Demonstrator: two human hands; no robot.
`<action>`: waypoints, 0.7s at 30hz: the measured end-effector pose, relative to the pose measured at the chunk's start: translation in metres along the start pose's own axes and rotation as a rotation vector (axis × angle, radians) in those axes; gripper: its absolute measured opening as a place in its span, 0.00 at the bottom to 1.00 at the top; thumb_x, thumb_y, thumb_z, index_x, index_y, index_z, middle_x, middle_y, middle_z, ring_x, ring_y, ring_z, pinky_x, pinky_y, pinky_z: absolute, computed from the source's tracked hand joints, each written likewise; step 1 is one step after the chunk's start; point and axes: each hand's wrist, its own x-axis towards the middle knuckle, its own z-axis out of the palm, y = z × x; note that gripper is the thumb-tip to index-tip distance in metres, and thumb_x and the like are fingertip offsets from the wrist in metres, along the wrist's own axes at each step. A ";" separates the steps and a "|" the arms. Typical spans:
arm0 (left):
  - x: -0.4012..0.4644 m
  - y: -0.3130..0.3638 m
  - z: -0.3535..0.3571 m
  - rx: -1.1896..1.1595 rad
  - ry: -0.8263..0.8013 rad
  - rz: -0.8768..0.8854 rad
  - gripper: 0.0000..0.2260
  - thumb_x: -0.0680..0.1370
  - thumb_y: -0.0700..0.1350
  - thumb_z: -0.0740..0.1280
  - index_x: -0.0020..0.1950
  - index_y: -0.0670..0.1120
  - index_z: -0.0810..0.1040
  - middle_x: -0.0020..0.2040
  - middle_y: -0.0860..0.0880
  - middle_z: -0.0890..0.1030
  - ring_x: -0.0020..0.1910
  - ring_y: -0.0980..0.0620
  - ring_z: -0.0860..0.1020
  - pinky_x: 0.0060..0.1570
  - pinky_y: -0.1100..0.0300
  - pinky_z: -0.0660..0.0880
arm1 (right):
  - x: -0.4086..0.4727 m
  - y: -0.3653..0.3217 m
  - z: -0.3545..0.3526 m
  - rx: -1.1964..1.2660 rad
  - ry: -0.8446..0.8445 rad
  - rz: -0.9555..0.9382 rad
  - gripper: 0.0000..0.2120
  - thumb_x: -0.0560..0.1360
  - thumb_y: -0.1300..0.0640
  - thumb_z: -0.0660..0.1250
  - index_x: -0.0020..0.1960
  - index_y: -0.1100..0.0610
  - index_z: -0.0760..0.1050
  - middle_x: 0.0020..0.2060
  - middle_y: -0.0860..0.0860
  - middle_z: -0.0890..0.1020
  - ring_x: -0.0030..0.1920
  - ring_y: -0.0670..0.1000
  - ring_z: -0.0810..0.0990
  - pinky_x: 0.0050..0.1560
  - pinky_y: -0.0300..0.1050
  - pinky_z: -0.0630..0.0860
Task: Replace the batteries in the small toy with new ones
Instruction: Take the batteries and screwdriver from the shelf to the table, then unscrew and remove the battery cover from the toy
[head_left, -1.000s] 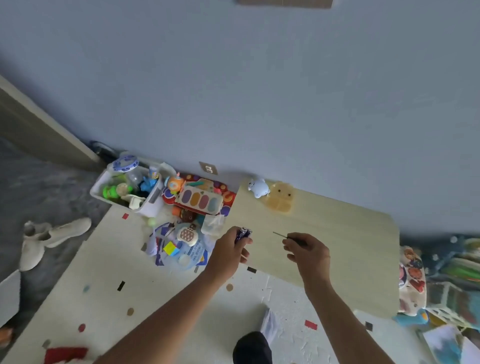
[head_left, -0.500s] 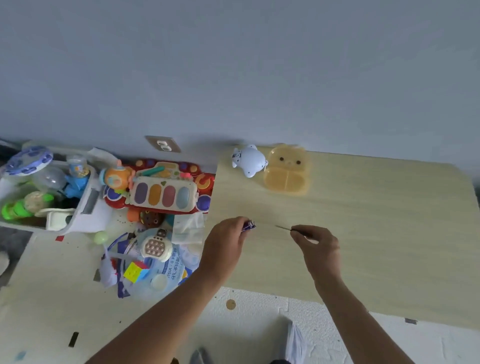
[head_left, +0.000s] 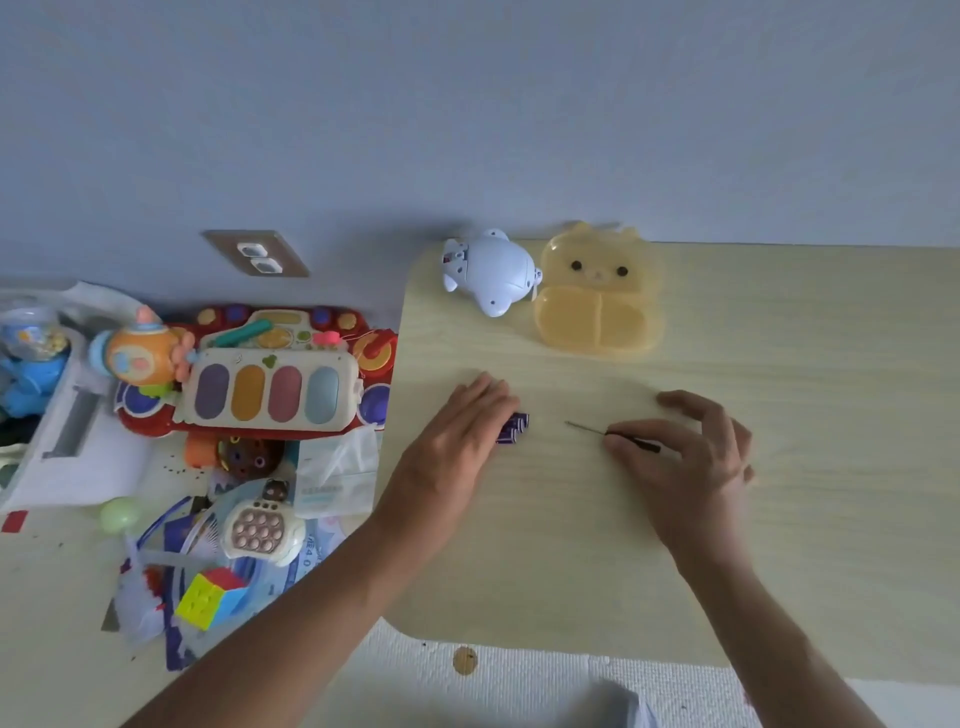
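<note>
Right hand (head_left: 696, 457) pinches screwdriver (head_left: 613, 434) near batteries (head_left: 514, 428).

Blue-grey wall (head_left: 467, 104), pale wooden table (head_left: 779, 519)
</note>
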 end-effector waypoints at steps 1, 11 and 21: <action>-0.001 -0.002 0.002 -0.013 -0.001 0.006 0.24 0.76 0.29 0.71 0.72 0.38 0.76 0.72 0.43 0.77 0.77 0.44 0.71 0.80 0.54 0.60 | -0.001 0.002 0.001 -0.027 0.017 -0.026 0.09 0.64 0.51 0.81 0.40 0.40 0.85 0.58 0.43 0.77 0.63 0.50 0.69 0.54 0.47 0.59; 0.014 -0.014 0.006 0.005 -0.011 0.125 0.26 0.76 0.49 0.68 0.73 0.41 0.74 0.73 0.45 0.76 0.77 0.49 0.67 0.80 0.59 0.56 | 0.003 0.012 0.005 -0.066 0.041 -0.139 0.14 0.63 0.50 0.81 0.39 0.34 0.81 0.56 0.40 0.77 0.60 0.45 0.65 0.55 0.44 0.55; 0.022 -0.026 0.000 -0.093 -0.082 0.047 0.27 0.76 0.65 0.63 0.70 0.52 0.75 0.72 0.59 0.72 0.74 0.59 0.64 0.73 0.60 0.62 | 0.004 0.023 0.009 -0.104 0.049 -0.212 0.07 0.65 0.42 0.79 0.38 0.34 0.82 0.55 0.36 0.77 0.61 0.45 0.68 0.57 0.47 0.58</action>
